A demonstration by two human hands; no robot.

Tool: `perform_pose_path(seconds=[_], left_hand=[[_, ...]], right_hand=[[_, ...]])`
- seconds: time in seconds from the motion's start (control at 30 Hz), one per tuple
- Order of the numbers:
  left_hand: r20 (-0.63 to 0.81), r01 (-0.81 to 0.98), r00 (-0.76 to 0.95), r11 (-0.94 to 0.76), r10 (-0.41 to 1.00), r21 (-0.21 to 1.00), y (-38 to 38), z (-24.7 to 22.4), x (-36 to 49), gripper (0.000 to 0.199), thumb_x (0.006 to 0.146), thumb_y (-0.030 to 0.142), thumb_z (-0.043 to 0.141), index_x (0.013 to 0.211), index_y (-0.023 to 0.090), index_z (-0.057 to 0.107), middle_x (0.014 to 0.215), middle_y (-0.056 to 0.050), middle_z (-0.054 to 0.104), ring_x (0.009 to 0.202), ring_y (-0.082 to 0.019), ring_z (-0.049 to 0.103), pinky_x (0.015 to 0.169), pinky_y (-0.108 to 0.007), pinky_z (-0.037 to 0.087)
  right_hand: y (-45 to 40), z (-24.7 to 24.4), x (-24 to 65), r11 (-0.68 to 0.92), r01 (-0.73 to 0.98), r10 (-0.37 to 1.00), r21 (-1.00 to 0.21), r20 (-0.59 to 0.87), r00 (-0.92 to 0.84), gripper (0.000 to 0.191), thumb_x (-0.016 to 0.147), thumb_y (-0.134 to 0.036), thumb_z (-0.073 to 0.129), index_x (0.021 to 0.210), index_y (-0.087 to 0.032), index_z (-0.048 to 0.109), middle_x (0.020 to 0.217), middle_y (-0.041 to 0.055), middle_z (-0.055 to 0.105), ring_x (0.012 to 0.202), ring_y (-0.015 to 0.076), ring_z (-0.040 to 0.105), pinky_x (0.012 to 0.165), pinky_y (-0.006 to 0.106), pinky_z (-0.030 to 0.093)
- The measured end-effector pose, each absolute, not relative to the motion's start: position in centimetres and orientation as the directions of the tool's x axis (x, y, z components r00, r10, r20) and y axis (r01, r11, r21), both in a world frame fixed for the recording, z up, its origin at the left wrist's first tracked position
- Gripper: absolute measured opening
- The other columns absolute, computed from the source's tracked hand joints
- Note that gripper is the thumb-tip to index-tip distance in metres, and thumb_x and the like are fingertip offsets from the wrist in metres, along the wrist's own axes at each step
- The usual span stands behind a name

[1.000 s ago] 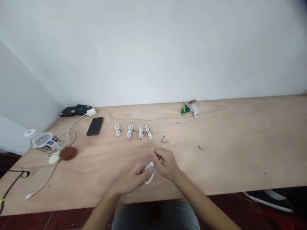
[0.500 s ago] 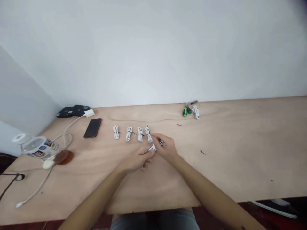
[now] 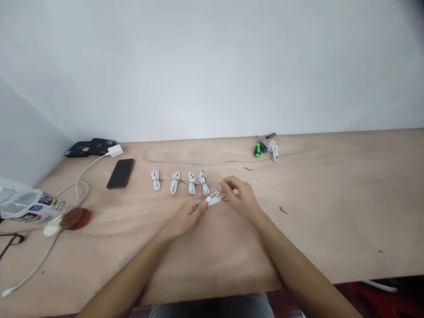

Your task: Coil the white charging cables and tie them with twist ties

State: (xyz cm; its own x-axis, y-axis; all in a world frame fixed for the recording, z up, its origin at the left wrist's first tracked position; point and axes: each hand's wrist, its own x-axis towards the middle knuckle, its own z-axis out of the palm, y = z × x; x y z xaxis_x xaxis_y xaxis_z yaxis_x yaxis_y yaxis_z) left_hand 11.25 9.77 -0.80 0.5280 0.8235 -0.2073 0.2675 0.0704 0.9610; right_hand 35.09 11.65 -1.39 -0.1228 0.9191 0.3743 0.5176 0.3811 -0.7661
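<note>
My left hand [image 3: 188, 216] is closed, its thumb and fingers pinching one end of a coiled white cable [image 3: 214, 199] just above the table. To the right of it, my right hand [image 3: 241, 194] has its thumb and fingertips pressed together. A short black twist tie [image 3: 225, 198] hangs at these fingers and seems held by them, apart from the coil. Just behind my hands lies a tied white cable bundle [image 3: 204, 183], the rightmost in a row. Further left in the row are more bundles, such as the end one [image 3: 155, 180], each bound with a dark tie.
Loose black twist ties lie at the back [image 3: 248, 168] and right [image 3: 283, 210]. Green-handled screwdrivers [image 3: 257, 150] and another white cable [image 3: 273, 151] rest near the wall. At left are a phone [image 3: 120, 173], black boxes [image 3: 99, 146], a plastic bottle [image 3: 36, 207] and a charging cable [image 3: 49, 252].
My right hand has drawn away to the right from the cable coil, showing more of it. My left hand keeps its hold. The camera view has shifted slightly.
</note>
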Motion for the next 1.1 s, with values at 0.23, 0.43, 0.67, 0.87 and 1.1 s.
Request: perform_pose_path(seconds=[0.23,0.43,0.67,0.87,1.1], left_hand=[[-0.247,0.187,0.385,0.187,0.889,0.964,10.2,-1.9,10.6,0.052,0.102,0.068,0.045,0.079,0.021,0.046,0.063,0.007,0.028,0.050,-0.009,0.022,0.046,-0.024,0.018],[-0.250,0.120,0.339,0.222,0.907,0.968,10.6,-2.4,10.6,0.053,0.098,0.071,0.051,0.080,0.021,0.048,0.064,0.007,0.028,0.051,-0.009,0.020,0.044,-0.022,0.015],[-0.250,0.093,0.329,0.233,0.911,0.968,10.3,-1.9,10.3,0.054,0.096,0.072,0.055,0.081,0.021,0.048,0.064,0.007,0.029,0.050,-0.008,0.021,0.044,-0.022,0.015],[-0.140,0.153,0.405,0.084,0.903,0.985,9.7,-0.7,10.9,0.054,0.102,0.067,0.045,0.074,0.021,0.044,0.062,0.006,0.033,0.051,-0.010,0.029,0.049,-0.025,0.023],[0.077,0.504,0.433,-0.312,0.898,0.806,9.3,-1.0,11.9,0.043,0.109,0.047,0.040,0.088,0.019,0.063,0.075,-0.002,0.064,0.067,-0.018,0.053,0.067,-0.029,0.035]], right_hand=[[12.1,-0.8,40.1,0.303,0.597,0.906,-0.743,0.031,-0.421,0.012,0.090,-0.029,0.070,0.092,-0.022,0.079,0.099,0.0062,0.074,0.080,0.0203,0.065,0.074,0.032,0.050],[11.9,-1.5,39.3,0.367,0.600,0.887,-0.711,0.072,-0.457,0.017,0.097,-0.021,0.056,0.085,-0.021,0.068,0.094,0.0049,0.068,0.085,0.0208,0.062,0.080,0.034,0.049],[11.7,-0.5,38.3,0.249,0.225,0.921,-0.942,0.158,-0.356,0.017,0.100,-0.036,0.063,0.091,-0.022,0.066,0.099,0.0050,0.068,0.088,0.0201,0.061,0.078,0.032,0.047],[11.9,-1.6,35.7,0.141,-0.147,0.980,-0.979,0.159,-0.118,0.020,0.092,-0.033,0.069,0.077,-0.020,0.064,0.090,0.0059,0.073,0.061,0.0126,0.049,0.061,0.029,0.040],[11.1,-0.5,33.7,0.196,-0.134,0.970,-0.971,0.212,-0.122,0.020,0.087,-0.035,0.076,0.079,-0.019,0.066,0.102,0.0094,0.077,0.072,0.0151,0.059,0.059,0.027,0.042]])
